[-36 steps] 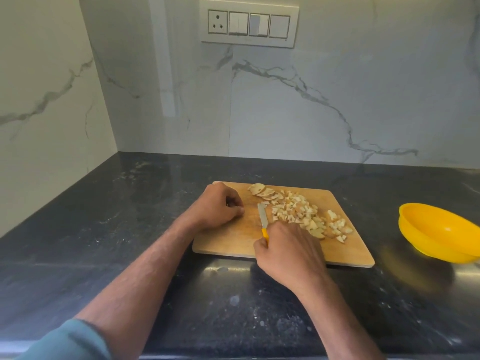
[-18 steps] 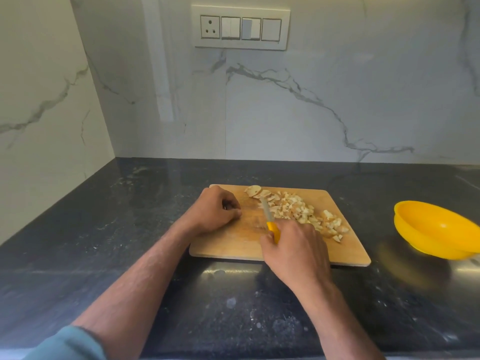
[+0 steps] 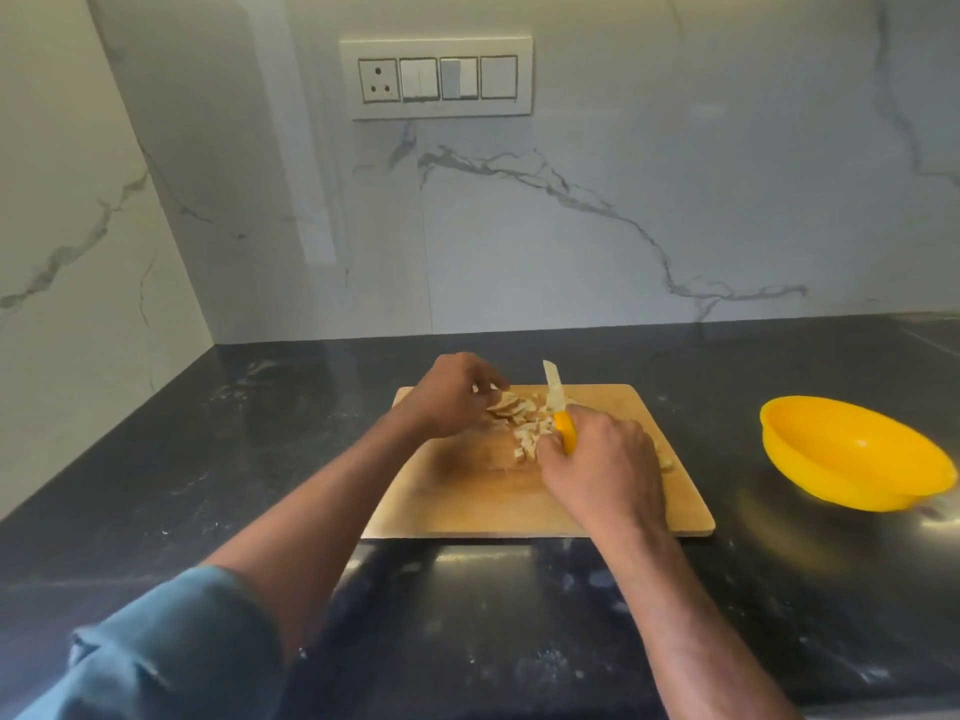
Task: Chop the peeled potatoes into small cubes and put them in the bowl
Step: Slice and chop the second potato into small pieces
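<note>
A wooden cutting board (image 3: pixel 467 504) lies on the dark counter. Pale potato pieces (image 3: pixel 524 426) are heaped at its far middle, partly hidden by my hands. My right hand (image 3: pixel 605 467) grips the yellow handle of a knife (image 3: pixel 558 407), whose blade points up and away above the pieces. My left hand (image 3: pixel 452 397) reaches over the far left of the heap, fingers curled onto some potato slices (image 3: pixel 503 405). A yellow bowl (image 3: pixel 852 452) stands to the right of the board and looks empty.
The black stone counter (image 3: pixel 208 459) runs to marble walls at the left and back. A switch panel (image 3: pixel 441 77) is on the back wall. The counter's front edge lies below my forearms.
My left hand moved from the board's left part onto the far potato slices. My right hand slid right over the heap and lifted the knife blade. The camera tilted.
</note>
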Tool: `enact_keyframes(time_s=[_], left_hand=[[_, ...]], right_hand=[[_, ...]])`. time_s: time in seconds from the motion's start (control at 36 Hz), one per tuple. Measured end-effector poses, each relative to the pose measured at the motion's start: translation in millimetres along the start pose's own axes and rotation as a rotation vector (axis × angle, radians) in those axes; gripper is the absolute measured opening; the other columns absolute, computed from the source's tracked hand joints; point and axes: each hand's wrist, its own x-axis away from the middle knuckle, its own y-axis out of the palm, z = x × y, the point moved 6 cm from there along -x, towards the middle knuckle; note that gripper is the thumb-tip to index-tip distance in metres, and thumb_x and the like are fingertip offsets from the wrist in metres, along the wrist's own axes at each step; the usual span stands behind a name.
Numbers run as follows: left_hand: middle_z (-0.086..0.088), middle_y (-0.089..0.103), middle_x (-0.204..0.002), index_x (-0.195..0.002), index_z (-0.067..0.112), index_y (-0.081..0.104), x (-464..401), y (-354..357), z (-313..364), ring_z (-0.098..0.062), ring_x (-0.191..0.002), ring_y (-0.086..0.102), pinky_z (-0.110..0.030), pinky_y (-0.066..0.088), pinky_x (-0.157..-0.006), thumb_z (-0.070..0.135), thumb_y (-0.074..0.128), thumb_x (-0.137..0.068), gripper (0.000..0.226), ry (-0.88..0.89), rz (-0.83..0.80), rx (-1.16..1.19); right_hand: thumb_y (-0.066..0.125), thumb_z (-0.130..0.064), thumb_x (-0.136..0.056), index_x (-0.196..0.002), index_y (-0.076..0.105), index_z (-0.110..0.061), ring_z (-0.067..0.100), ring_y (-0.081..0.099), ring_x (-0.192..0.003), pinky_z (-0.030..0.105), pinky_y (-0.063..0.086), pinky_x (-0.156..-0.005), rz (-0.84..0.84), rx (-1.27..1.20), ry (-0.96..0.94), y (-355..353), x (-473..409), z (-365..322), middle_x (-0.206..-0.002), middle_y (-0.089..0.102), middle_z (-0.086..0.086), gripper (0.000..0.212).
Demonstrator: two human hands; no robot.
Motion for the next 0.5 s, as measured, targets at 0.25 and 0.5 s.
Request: enact_keyframes(time_s=[0.25, 0.5], left_hand=[[0.008, 0.052, -0.146, -0.134, 0.04, 0.063, -36.9, 31.6, 21.3, -0.021, -0.14, 0.035, -0.058, 0.022, -0.108, 0.039, 0.053, -0.103, 0.032, 0.026, -0.331, -0.403], [0.011, 0.057, -0.141, -0.126, 0.035, 0.069, -44.7, 32.0, 15.5, -0.021, -0.137, 0.037, -0.058, 0.022, -0.108, 0.026, 0.06, -0.1, 0.029, 0.0, -0.33, -0.436]], right_hand=[[0.054, -0.044, -0.092, -0.111, 0.07, -0.021, 0.026, 0.063, -0.084, 0.032, 0.043, -0.063, 0.016, 0.035, -0.008, -4.7, 6.5, -0.9, -0.09, 0.071, 0.004, 0.033], [0.053, -0.044, -0.094, -0.115, 0.068, -0.022, 0.016, 0.046, -0.075, 0.029, 0.046, -0.064, -0.031, 0.013, -0.021, -4.0, 5.9, -3.9, -0.093, 0.069, 0.0, 0.034]])
